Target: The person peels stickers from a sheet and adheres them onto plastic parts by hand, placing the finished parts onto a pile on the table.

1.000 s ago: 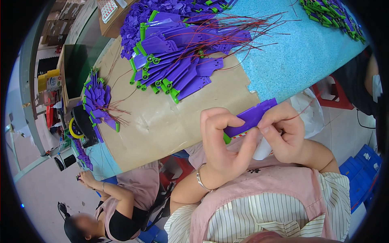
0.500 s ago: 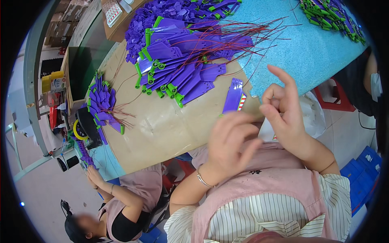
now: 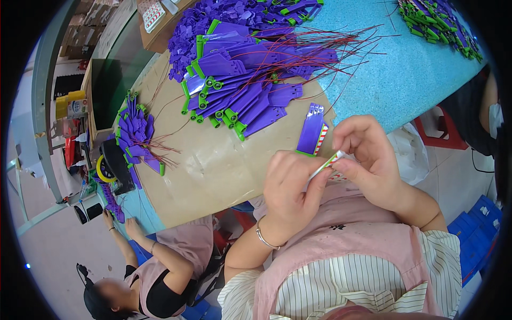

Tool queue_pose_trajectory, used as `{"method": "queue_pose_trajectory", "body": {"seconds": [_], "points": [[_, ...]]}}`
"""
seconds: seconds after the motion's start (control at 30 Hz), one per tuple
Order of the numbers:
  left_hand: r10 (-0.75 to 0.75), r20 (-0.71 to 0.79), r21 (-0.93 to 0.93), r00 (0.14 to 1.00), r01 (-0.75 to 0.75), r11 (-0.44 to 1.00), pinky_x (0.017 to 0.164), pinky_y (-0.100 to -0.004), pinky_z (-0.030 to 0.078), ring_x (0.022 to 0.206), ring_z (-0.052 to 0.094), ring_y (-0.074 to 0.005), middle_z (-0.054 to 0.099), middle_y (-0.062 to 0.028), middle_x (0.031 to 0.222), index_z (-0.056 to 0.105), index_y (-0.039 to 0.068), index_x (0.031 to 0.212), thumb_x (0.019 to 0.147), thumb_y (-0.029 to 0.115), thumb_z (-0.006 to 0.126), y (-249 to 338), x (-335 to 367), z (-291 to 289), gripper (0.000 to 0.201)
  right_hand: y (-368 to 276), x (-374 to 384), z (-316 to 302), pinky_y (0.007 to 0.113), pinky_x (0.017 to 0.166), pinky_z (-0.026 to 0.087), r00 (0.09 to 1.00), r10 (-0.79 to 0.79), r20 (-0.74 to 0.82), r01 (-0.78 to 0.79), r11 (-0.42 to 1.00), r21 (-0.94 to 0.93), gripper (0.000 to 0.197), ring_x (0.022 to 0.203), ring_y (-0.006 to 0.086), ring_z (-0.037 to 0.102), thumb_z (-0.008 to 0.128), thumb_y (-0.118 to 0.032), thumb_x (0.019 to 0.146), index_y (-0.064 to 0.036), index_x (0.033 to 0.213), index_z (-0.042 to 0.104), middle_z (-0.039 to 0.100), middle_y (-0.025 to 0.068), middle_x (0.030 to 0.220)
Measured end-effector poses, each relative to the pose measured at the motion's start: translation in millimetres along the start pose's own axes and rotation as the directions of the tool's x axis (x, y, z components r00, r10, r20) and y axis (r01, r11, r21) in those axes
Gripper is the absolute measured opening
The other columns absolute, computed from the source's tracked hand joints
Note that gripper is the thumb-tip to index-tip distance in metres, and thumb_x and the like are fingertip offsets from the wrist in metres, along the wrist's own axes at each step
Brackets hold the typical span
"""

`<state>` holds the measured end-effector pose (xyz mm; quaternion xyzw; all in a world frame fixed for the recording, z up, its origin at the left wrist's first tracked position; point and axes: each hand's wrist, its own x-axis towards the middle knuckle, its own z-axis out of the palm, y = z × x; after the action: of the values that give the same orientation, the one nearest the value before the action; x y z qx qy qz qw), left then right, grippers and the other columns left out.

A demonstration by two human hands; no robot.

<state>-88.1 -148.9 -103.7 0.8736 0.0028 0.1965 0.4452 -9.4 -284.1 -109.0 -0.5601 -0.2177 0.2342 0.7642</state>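
Observation:
My left hand point(image 3: 290, 184) and my right hand point(image 3: 370, 160) meet close to my apron, at the near edge of the table. Between their thumbs and fingers they pinch a small white sticker sheet point(image 3: 325, 166), seen nearly edge-on, with red and green markings. Part of it is hidden by the fingers. Just beyond my hands lies a flat purple plastic part point(image 3: 310, 130) with a green end and a red-and-white striped sticker along its right side. Neither hand touches that part's visible area.
A large heap of purple parts point(image 3: 234, 58) with green ends and thin red wires point(image 3: 341, 48) covers the far table. Smaller piles lie at left point(image 3: 135, 128) and far right point(image 3: 434, 24). A co-worker point(image 3: 160, 261) sits at left. Striped sheets point(image 3: 153, 16) rest on a box.
My hands, apart and blurred before, have come together, and both now grip the sticker sheet. My right hand has lowered and curled its fingers. The co-worker's hands have moved apart.

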Motion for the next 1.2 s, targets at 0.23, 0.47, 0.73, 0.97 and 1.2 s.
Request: {"method": "queue_pose_trajectory", "body": {"seconds": [0.23,0.47,0.73,0.97,1.2], "points": [[0.107,-0.068,0.125,0.992,-0.098,0.987,0.059,-0.0306,0.038,0.068,0.049,-0.0212,0.054,-0.0056,0.077,0.061,0.005,0.079,0.066,0.005,0.068,-7.2,8.6,-5.3,0.015,-3.8,3.0,-9.8,0.023,0.065,0.043,0.990,0.018,0.138,0.013,0.974,-0.226,0.002,0.073,0.0120,0.055,0.057,0.002,0.078,0.0020,0.080,0.058,0.058,0.0075,0.078],[0.612,0.095,0.337,0.785,-0.604,0.723,0.049,-0.0256,0.035,0.066,0.048,-0.0131,0.053,0.0025,0.078,0.066,0.010,0.086,0.059,0.014,0.067,3.5,-15.4,-6.8,0.028,-6.3,9.9,-14.9,0.020,0.065,0.043,0.914,0.401,0.052,-0.400,0.916,-0.029,0.010,0.074,0.0055,0.053,0.051,0.000,0.082,0.0021,0.074,0.056,0.058,0.0036,0.080],[0.230,-0.044,0.781,0.972,-0.110,0.615,0.059,-0.0306,0.038,0.061,0.044,-0.0207,0.057,-0.0050,0.076,0.050,0.004,0.119,0.066,0.003,0.067,-70.4,24.4,-32.9,0.056,-1.2,9.4,-21.5,0.021,0.059,0.035,0.977,0.168,0.135,-0.171,0.985,0.015,0.012,0.064,0.0122,0.044,0.038,0.005,0.061,-0.0010,0.060,0.048,0.053,0.0108,0.077],[0.351,-0.134,0.725,0.927,-0.150,0.672,0.055,-0.0274,0.040,0.063,0.048,-0.0172,0.054,-0.0016,0.072,0.062,0.005,0.103,0.067,-0.004,0.061,-66.1,20.9,-39.0,0.037,-15.7,10.5,-15.4,0.019,0.059,0.037,0.839,0.511,0.188,-0.525,0.851,0.028,0.016,0.067,0.0057,0.046,0.047,-0.008,0.084,0.0012,0.094,0.055,0.052,0.0015,0.075],[-0.150,-0.139,-0.078,0.979,0.140,0.987,0.055,-0.0267,0.040,0.062,0.048,-0.0149,0.053,-0.0062,0.078,0.057,0.001,0.101,0.072,0.000,0.063,-2.4,-7.7,-12.3,0.029,-2.3,-1.0,-14.8,0.020,0.056,0.041,0.891,0.434,0.135,-0.445,0.893,0.062,0.022,0.062,0.0069,0.051,0.051,-0.018,0.088,0.0015,0.094,0.057,0.057,0.0025,0.073]]}}
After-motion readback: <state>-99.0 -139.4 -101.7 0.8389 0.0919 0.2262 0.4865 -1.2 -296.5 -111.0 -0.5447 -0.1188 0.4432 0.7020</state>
